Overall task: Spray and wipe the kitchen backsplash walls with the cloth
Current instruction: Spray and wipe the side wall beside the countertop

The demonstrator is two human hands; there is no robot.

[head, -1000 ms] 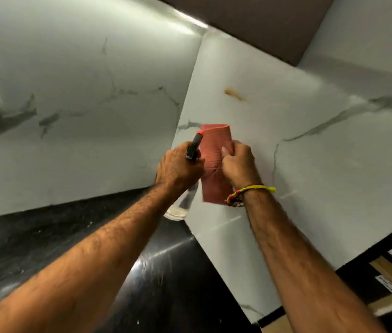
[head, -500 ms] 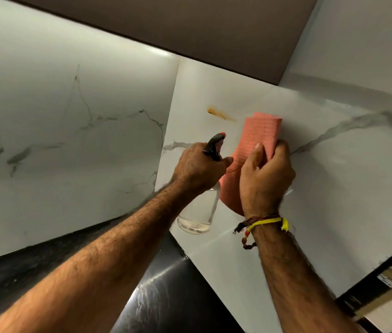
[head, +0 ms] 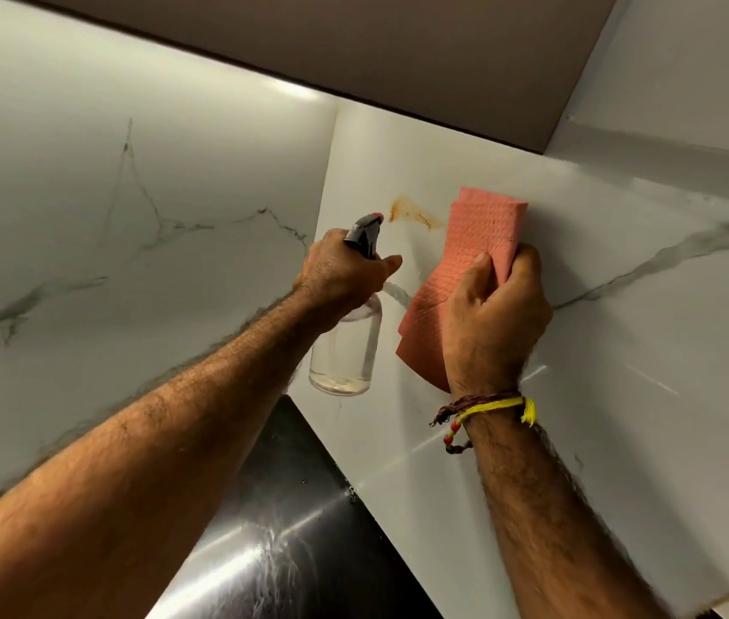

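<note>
We raise both bare forearms up toward the corner where the 2 marble-look backsplash walls meet, the left wall [head: 130, 216] lit from above and the right wall [head: 621, 328] carrying a grey vein.

Our left arm stretches out long from the lower left, elbow nearly straight, wrist level. The left hand [head: 340, 274] is wrapped around the neck of a clear spray bottle [head: 344, 350], fingers curled shut on it, with one finger extended forward past the dark spray head [head: 364, 232]. The bottle hangs tilted below the fist, a little liquid at its bottom, and its red-tipped nozzle points at the right wall, close to an orange-brown stain [head: 411, 214].

Our right arm rises steeply from the lower right, wrist bent back, a yellow and red thread bracelet [head: 487, 408] tied around it. The right hand [head: 494, 314] is closed on a folded pink cloth [head: 483, 230], thumb across the front and fingers gripping the right edge. The upper part of the cloth stands out above the fist, flat against the right wall just to the right of the stain; its lower corner hangs down beside the wrist.

Below our arms lies the glossy black table [head: 291, 529], and a brown cabinet underside [head: 398, 46] spans the top.
</note>
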